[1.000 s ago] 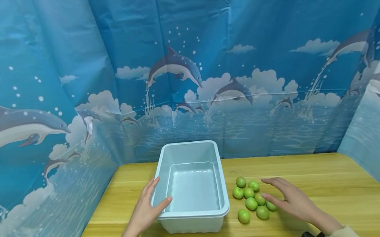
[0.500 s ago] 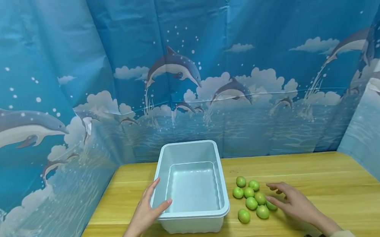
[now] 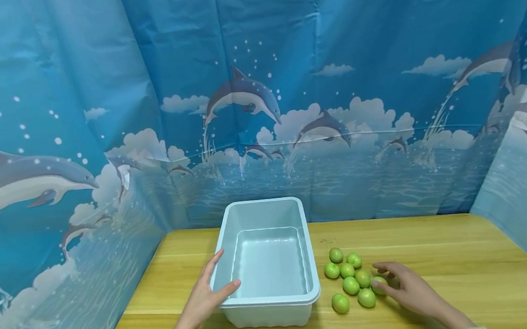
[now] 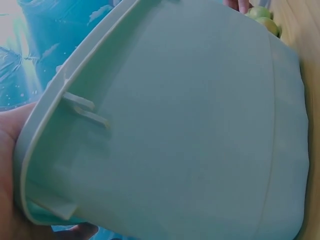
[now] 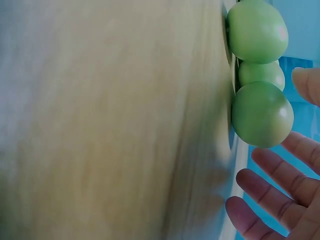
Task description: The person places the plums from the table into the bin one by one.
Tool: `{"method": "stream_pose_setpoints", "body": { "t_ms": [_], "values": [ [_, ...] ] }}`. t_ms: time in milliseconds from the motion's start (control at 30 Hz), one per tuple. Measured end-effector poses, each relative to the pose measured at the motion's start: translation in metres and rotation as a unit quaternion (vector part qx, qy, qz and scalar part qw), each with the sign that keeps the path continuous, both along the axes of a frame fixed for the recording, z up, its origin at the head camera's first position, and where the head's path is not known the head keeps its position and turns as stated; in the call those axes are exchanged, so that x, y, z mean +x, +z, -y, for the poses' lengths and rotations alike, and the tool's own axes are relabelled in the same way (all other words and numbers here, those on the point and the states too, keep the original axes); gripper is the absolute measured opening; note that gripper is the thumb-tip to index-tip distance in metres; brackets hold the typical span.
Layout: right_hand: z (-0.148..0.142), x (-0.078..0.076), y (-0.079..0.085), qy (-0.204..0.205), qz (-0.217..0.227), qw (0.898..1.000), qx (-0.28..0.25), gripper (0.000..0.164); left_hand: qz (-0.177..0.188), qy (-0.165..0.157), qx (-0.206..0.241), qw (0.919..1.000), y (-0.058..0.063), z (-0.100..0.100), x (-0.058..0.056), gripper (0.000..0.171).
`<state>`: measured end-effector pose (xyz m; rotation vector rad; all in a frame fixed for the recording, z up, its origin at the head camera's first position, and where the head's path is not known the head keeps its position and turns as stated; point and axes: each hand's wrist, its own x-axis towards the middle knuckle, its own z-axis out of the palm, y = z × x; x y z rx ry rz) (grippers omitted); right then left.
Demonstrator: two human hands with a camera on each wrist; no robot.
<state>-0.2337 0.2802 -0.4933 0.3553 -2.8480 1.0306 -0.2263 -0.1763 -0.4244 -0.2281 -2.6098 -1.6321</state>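
Note:
A pale blue plastic bin (image 3: pixel 270 315) stands on the wooden table, with nothing in its interior. My left hand (image 3: pixel 203 299) rests at its near-left corner, thumb over the rim and fingers along the left side. In the left wrist view the bin's outer wall (image 4: pixel 185 120) fills most of the picture. Several small round green fruits (image 3: pixel 350 285) lie loosely grouped to the right of the bin. My right hand (image 3: pixel 411 289) is at the rightmost green fruit (image 3: pixel 379 285), thumb and forefinger spread about it. In the right wrist view its fingers are extended near a green fruit (image 5: pixel 262 115).
A blue curtain (image 3: pixel 355 177) printed with dolphins hangs behind the table and at both sides. The wooden tabletop (image 3: pixel 483 270) extends to the right of my right hand and past the left side of the bin.
My right hand has moved slightly down and toward the rightmost fruit, which shows more fully now. The left hand, the bin and the other fruits stay in place.

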Motion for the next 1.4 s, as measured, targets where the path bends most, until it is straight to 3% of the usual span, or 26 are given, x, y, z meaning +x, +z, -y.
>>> {"method": "stream_pose_setpoints", "body": {
  "t_ms": [300, 867, 1400],
  "values": [
    [0.001, -0.001, -0.003, -0.007, 0.031, 0.999, 0.004, 0.06, 0.006, -0.002, 0.033, 0.9995, -0.005, -0.001, -0.003, 0.081],
    [0.003, -0.002, -0.002, -0.001, 0.018, 1.0, 0.012, 0.057, 0.01, 0.002, 0.083, 0.9965, -0.005, -0.007, -0.007, 0.079],
    [-0.001, -0.002, -0.006, 0.023, 0.022, 0.999, -0.01, 0.054, -0.002, 0.017, 0.122, 0.9924, -0.008, -0.014, -0.01, 0.059]
  ]
}}
